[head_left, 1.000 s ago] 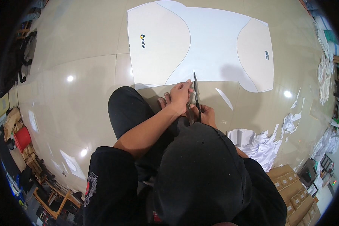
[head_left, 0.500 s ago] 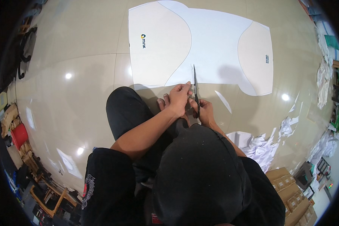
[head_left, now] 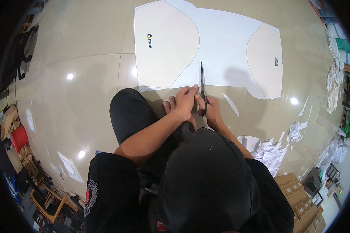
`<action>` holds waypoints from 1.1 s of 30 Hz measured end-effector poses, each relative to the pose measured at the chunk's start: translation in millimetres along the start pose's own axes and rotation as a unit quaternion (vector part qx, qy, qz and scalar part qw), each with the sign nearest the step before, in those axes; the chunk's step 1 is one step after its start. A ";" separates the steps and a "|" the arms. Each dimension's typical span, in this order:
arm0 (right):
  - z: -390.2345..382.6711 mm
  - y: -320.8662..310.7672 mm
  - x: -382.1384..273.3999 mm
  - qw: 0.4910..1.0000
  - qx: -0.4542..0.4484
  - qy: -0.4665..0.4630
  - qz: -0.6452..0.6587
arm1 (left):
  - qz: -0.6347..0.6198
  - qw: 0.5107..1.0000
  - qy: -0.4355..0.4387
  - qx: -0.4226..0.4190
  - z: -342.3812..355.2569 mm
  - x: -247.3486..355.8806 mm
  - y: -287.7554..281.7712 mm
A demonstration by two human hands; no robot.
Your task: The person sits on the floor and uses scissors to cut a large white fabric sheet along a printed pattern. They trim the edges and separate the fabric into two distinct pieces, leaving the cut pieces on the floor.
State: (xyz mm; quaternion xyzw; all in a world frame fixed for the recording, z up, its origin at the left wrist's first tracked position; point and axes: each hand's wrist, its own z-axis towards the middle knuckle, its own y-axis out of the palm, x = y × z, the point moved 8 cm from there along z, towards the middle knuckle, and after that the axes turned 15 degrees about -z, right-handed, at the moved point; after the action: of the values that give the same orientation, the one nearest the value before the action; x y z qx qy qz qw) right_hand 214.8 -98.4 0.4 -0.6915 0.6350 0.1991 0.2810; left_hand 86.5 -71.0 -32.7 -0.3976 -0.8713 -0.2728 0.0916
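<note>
A large white sheet (head_left: 221,50) with two cream shapes printed on it, fabric or paper, lies flat on the floor in front of me. My right hand (head_left: 212,108) is closed round the handles of a pair of dark scissors (head_left: 202,79). The blades point away from me, over the sheet's near edge and onto its white middle, and look nearly together. Just left of the scissors, my left hand (head_left: 186,99) pinches the sheet's near edge between thumb and fingers. Toes of a bare foot (head_left: 169,105) show beside my left hand.
A thin curved white offcut (head_left: 231,105) lies right of the scissors. Crumpled white scraps (head_left: 270,153) are heaped further right, beside cardboard boxes (head_left: 299,198). My bent left knee (head_left: 128,106) is close to the sheet. A red object (head_left: 19,138) stands at the far left.
The scissors have moved slightly forward, farther over the sheet, with my right hand. The sheet looks shifted a little to the right. My left hand keeps its pinch.
</note>
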 end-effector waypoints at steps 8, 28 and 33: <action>10.7 -0.6 -24.0 0.999 -0.001 -0.038 0.013 | 0.006 0.999 -0.022 -0.030 -1.6 -1.9 2.3; 45.2 -0.9 -51.0 0.999 0.005 -0.034 -0.009 | 0.092 0.995 0.020 -0.016 1.7 1.8 -4.3; 50.0 1.1 -49.2 0.999 0.006 -0.039 -0.005 | 0.100 0.994 0.029 -0.014 -0.5 4.5 -1.7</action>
State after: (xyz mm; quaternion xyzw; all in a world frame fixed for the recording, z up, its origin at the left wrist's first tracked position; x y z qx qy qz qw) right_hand 212.2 -28.7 -6.8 -0.6846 0.6213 0.2209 0.3106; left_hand 82.2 -69.2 -31.3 -0.4757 -0.8203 -0.2858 0.1382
